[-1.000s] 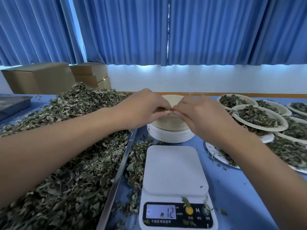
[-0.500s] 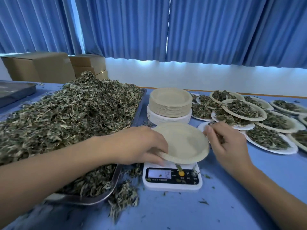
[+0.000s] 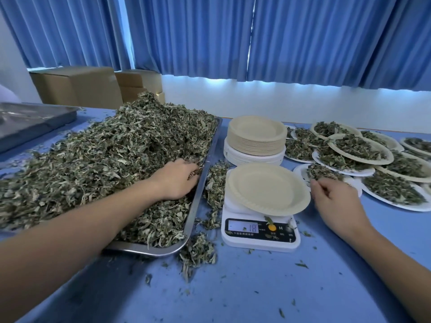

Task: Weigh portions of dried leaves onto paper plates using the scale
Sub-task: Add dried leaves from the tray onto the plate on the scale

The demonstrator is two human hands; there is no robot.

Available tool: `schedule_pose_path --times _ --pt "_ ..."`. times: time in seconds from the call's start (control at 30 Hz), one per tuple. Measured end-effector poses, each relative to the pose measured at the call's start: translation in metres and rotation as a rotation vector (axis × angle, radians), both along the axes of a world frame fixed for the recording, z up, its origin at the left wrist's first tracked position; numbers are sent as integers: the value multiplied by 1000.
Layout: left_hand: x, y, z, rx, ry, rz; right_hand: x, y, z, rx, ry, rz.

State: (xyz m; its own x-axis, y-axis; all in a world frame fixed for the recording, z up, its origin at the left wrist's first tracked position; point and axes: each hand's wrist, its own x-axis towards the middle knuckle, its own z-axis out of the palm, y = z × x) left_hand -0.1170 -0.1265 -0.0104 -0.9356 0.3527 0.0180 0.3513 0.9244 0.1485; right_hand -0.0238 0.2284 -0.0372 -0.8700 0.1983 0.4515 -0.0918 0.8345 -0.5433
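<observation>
Squarely among dried leaves (image 3: 105,155), left hand (image 3: 176,180).

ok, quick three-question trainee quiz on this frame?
1. True or false: the plate on the scale is empty.
2. The left hand is in: A) the leaves in the tray; B) the plate stack; C) a box.
3. On which side of the scale do the filled plates lie?
Key: 1 true; 2 A; 3 right.
</observation>
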Motion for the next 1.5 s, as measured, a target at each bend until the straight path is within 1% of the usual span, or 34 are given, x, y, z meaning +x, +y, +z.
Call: schedule_pose_path --times 0.1,0.17,0.3,0.37,0.43,0.5,0.67,0.83,0.93,1.03,1.1,1.17,1.23,1.3,1.37,1.43,1.5 --pt "3 3 -8 47 145 -55 0 0 0 54 -43 18" --pt "7 6 -9 30 207 -84 1 1 -1 78 -50 30" --pt "11 7 -10 -56 338 -6 1 2 -1 79 -60 32" --pt "13 7 -8 -67 332 43 1 2 -1 83 -60 35" --pt "17 8 -7 -18 303 74 2 2 -1 86 -60 38" --pt "19 9 -5 88 292 104 2 2 -1 89 -68 35" --pt "14 11 12 381 360 162 4 0 2 82 -81 27" --pt "11 27 38 765 350 82 5 -1 5 81 -94 29" --pt "14 61 61 945 369 22 5 -1 5 83 -104 18" --pt "17 106 75 1087 300 -29 5 0 5 82 -109 16" --pt "17 131 72 1097 227 -52 5 0 5 86 -111 17" --pt "15 150 61 1047 149 -79 6 0 6 86 -110 24" --pt "14 157 47 893 82 -148 7 -1 7 81 -111 30" --pt "16 151 38 704 40 -263 7 -1 8 80 -116 32" --pt "17 136 37 577 19 -373 6 0 8 77 -118 35" --pt "17 117 42 571 10 -402 6 -1 8 69 -120 35" --pt "10 96 50 667 15 -350 6 -2 8 64 -123 35"
